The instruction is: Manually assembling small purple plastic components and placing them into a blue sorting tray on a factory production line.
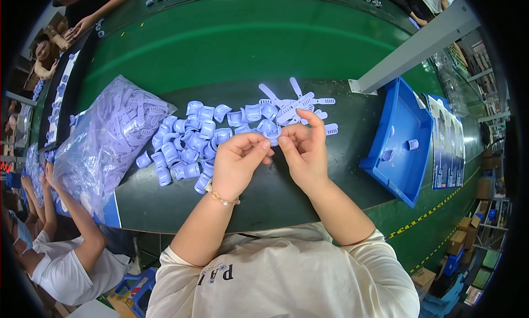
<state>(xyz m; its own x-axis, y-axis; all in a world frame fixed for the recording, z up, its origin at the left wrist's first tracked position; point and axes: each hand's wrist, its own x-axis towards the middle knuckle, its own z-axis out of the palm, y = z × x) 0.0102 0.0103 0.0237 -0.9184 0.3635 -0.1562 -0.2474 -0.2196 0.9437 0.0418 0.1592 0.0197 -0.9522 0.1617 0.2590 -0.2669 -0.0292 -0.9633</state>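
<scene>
Lavender plastic fills my head view, the only feed I have. At its centre, the left hand [239, 158] and right hand [306, 155] meet over the dark green desk [352, 161]. The fingers of both look narrowed to a pinch, apparently on one curved piece [271, 133] held between the tips; one right finger lifts away from it. Whether a strap is already joined to this piece, I can't tell.

I judge the work to be at an early stage. At three o'clock from the hands, well apart, the blue bin [405, 176] contains only a few pieces, which I take as finished. What seems left is far more: a heap of curved pieces [190, 139] spreads at nine o'clock, and loose slotted straps [289, 113] lie crossed at one o'clock. Farther out at nine o'clock sits a clear plastic bag [82, 161] packed with more straps.

My count: one piece in the fingers, three small items in the bin, roughly nine loose straps, and over thirty curved pieces in the heap, where overlap prevents an exact figure. There is one bin and one bag; the bagged straps are too layered for me to number.
</scene>
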